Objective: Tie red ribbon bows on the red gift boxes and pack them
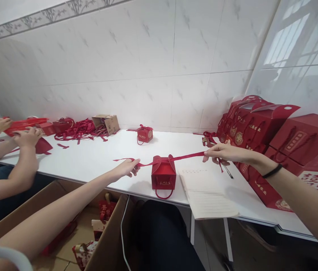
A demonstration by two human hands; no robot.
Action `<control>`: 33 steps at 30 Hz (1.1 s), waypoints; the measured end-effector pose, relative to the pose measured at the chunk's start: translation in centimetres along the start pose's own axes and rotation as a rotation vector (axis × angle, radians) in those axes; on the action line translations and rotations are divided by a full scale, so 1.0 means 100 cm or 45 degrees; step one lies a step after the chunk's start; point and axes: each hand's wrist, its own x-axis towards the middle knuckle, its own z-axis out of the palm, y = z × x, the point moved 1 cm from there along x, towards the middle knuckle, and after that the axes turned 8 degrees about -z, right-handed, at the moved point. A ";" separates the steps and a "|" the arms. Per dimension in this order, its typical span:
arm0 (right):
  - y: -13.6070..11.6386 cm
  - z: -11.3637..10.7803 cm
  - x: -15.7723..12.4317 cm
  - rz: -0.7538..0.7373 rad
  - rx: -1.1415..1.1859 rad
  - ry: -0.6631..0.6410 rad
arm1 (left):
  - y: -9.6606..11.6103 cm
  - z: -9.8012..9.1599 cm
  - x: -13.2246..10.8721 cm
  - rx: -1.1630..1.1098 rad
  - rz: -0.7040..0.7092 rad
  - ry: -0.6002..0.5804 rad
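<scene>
A small red gift box [163,178] with a cord handle stands upright at the table's front edge. A red ribbon [188,156] runs across its top and is stretched out to both sides. On the left, my left hand [125,168] pinches one end of the ribbon, whose tail sticks out past the fingers. My right hand [223,153], a black band on its wrist, grips the other end, held higher above an open notebook [208,194]. Part of the ribbon hangs below the right fingers. Neither hand touches the box.
Stacked red gift boxes [260,146] fill the right side. Behind stands a small box with a bow [145,134]. A ribbon pile [76,130] lies by an open carton [106,124]. At left, other people's hands [29,137] work. A large cardboard box [113,229] sits below; a pen [228,172] lies right.
</scene>
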 end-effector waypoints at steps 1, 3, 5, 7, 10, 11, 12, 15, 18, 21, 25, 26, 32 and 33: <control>0.001 0.000 -0.001 0.015 0.042 0.007 | 0.000 -0.001 0.000 -0.009 0.011 0.007; 0.003 -0.001 -0.004 0.052 0.110 0.007 | -0.001 -0.002 -0.001 -0.029 0.037 0.029; 0.007 0.000 -0.005 0.085 0.171 -0.015 | -0.001 -0.006 -0.001 -0.050 0.057 0.058; 0.011 0.000 -0.007 0.107 0.227 -0.030 | 0.000 -0.011 -0.001 -0.073 0.072 0.093; 0.016 0.000 -0.010 0.109 0.291 -0.054 | 0.005 -0.020 -0.003 -0.109 0.095 0.155; 0.017 0.000 -0.011 0.096 0.332 -0.058 | 0.008 -0.024 -0.005 -0.131 0.112 0.175; 0.018 0.000 -0.011 0.069 0.390 -0.057 | 0.011 -0.027 -0.007 -0.163 0.133 0.199; 0.015 -0.001 -0.008 -0.069 0.613 0.007 | 0.024 -0.037 -0.014 -0.331 0.233 0.276; 0.005 0.000 -0.001 -0.250 0.782 0.114 | 0.040 -0.043 -0.020 -0.499 0.379 0.309; -0.014 0.003 0.008 -0.454 0.919 0.187 | 0.056 -0.044 -0.024 -0.561 0.512 0.292; -0.043 0.011 0.025 -0.620 1.122 0.281 | 0.078 -0.036 -0.027 -0.602 0.688 0.159; -0.050 0.014 0.030 -0.645 1.175 0.296 | 0.084 -0.031 -0.027 -0.615 0.737 0.106; -0.084 0.035 0.062 -0.813 1.346 0.370 | 0.111 0.004 -0.022 -0.760 0.820 -0.081; -0.088 0.038 0.067 -0.829 1.325 0.423 | 0.114 0.010 -0.021 -0.782 0.821 -0.100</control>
